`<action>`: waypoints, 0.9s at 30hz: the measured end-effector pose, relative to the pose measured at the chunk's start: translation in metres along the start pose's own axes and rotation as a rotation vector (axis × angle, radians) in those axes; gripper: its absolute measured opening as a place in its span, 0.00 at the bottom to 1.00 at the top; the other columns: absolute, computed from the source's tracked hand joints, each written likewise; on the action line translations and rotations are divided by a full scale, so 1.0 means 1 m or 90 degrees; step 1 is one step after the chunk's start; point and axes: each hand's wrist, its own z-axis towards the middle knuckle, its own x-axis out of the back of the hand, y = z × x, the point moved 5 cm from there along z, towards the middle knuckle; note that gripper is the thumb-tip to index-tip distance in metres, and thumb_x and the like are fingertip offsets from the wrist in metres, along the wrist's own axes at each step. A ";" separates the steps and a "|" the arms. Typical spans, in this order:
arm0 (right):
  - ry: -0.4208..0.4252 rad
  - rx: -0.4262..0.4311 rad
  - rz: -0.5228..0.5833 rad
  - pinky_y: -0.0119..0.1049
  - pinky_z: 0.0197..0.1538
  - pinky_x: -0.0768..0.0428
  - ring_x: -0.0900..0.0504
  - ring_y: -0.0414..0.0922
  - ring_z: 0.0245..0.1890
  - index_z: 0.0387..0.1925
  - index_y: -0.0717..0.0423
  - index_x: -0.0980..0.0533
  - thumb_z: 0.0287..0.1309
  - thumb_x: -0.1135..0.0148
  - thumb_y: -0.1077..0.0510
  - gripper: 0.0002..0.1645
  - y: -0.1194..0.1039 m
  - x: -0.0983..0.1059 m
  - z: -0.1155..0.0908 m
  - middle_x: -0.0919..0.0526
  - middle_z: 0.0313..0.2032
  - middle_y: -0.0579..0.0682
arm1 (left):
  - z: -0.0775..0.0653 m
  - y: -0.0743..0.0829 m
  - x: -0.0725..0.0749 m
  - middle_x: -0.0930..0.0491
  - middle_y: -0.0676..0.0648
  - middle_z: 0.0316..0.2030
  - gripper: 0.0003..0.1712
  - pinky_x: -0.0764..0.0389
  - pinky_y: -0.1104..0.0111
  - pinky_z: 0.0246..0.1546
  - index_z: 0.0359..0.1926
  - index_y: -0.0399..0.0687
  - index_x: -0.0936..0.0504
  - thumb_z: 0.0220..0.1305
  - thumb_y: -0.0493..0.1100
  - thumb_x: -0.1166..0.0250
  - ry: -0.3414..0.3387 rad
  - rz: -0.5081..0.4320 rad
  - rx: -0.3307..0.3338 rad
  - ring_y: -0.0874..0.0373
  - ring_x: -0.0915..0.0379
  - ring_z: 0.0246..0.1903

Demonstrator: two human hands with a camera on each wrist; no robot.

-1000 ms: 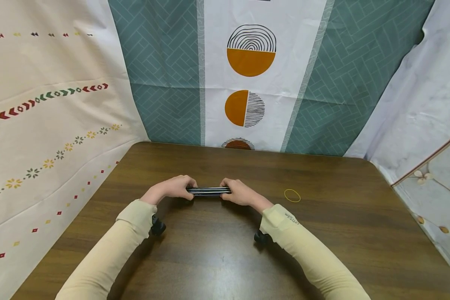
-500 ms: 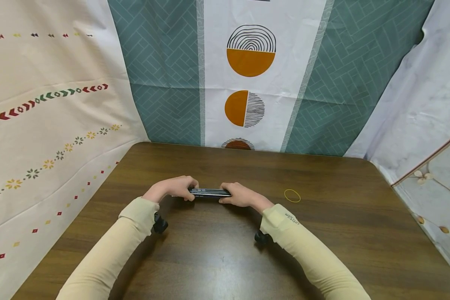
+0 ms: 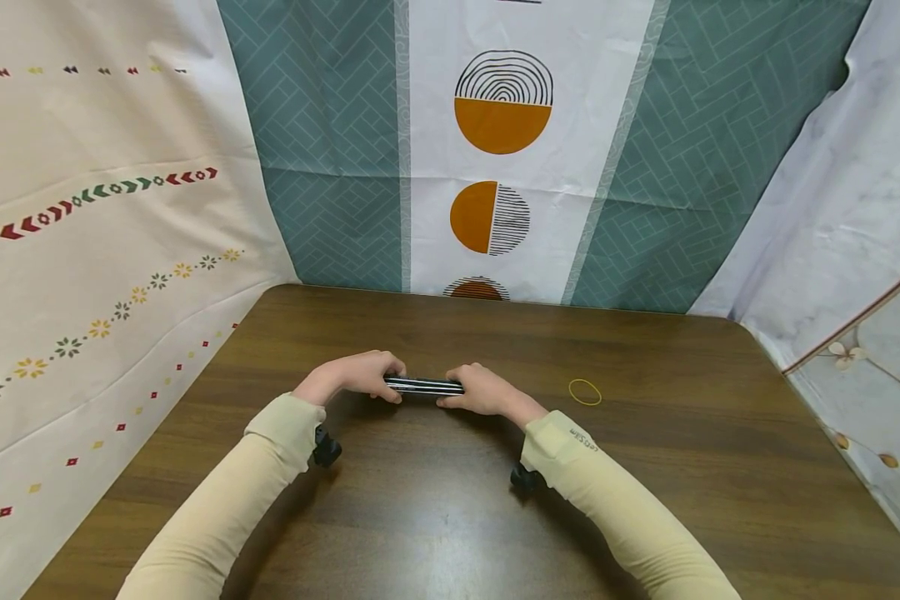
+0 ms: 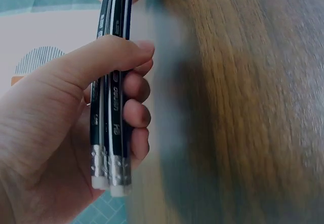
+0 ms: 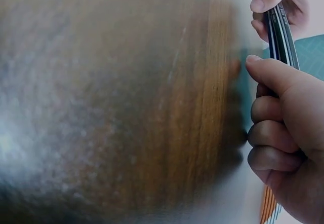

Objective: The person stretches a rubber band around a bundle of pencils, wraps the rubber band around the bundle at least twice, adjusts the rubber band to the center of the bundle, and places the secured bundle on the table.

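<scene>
Both hands grip one bundle of dark pencils (image 3: pixel 423 386), held sideways just over the table. In the left wrist view the pencils (image 4: pixel 115 117) show black sides with pale stripes, silver ferrules and white erasers. My left hand (image 3: pixel 362 373) wraps its thumb and curled fingers round the eraser end. The right hand (image 3: pixel 483 390) has its fingers curled round the other end, which is hidden inside the fist. Between the two hands a short stretch of the pencils (image 5: pixel 282 36) shows in the right wrist view.
A yellow rubber band (image 3: pixel 585 392) lies on the brown wooden table (image 3: pixel 435 500), right of the right hand. Patterned cloths (image 3: pixel 345 150) hang behind the table and along both sides. Each wrist carries a small black camera (image 3: pixel 326 448).
My left hand has shifted slightly to the right along the pencils, so less of them shows between the hands. The right hand has moved only a little. The rubber band lies where it was.
</scene>
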 end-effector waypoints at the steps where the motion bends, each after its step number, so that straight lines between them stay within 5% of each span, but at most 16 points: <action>1: 0.001 0.001 0.001 0.28 0.28 0.32 0.32 0.35 0.21 0.28 0.50 0.23 0.62 0.34 0.47 0.14 0.000 0.000 0.000 0.27 0.21 0.40 | 0.001 0.000 0.000 0.27 0.54 0.23 0.07 0.31 0.72 0.25 0.32 0.47 0.20 0.59 0.43 0.30 0.003 0.006 -0.003 0.63 0.33 0.18; 17: 0.017 -0.013 -0.007 0.28 0.26 0.33 0.33 0.36 0.19 0.32 0.52 0.19 0.63 0.35 0.45 0.15 0.002 0.002 -0.004 0.26 0.20 0.40 | 0.013 0.018 -0.007 0.22 0.54 0.15 0.10 0.27 0.73 0.19 0.26 0.50 0.21 0.59 0.45 0.28 0.012 0.075 0.023 0.64 0.29 0.13; 27: 0.014 -0.016 -0.015 0.28 0.27 0.32 0.33 0.36 0.19 0.31 0.52 0.19 0.63 0.35 0.45 0.14 0.003 0.004 -0.008 0.26 0.20 0.41 | 0.023 0.026 -0.011 0.25 0.55 0.14 0.11 0.28 0.72 0.20 0.27 0.53 0.19 0.58 0.51 0.27 0.038 0.102 -0.007 0.64 0.29 0.14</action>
